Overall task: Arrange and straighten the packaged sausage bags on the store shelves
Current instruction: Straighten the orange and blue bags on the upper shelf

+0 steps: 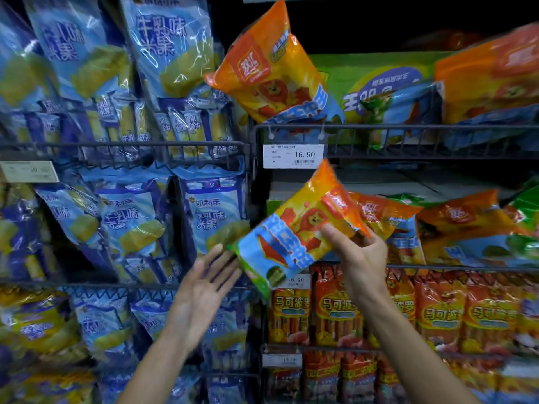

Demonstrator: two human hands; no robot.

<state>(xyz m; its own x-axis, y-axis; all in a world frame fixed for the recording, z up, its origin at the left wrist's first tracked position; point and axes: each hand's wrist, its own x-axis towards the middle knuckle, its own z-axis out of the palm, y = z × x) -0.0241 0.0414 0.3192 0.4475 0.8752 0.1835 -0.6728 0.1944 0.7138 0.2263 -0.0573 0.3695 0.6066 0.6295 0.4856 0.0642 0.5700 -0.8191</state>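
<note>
My right hand grips an orange, blue and green sausage bag with a lion picture, held tilted in front of the middle wire shelf. My left hand is open, palm up, its fingertips at the bag's lower left corner. A matching orange sausage bag leans tilted on the upper wire shelf. More orange and blue sausage bags lie untidily on the middle shelf to the right. Red upright sausage packs fill the lower shelf.
Blue snack bags fill the wire racks on the left. A white price tag reading 16.90 hangs from the upper shelf rail. A green carton sits behind the upper bags. Another orange bag lies at upper right.
</note>
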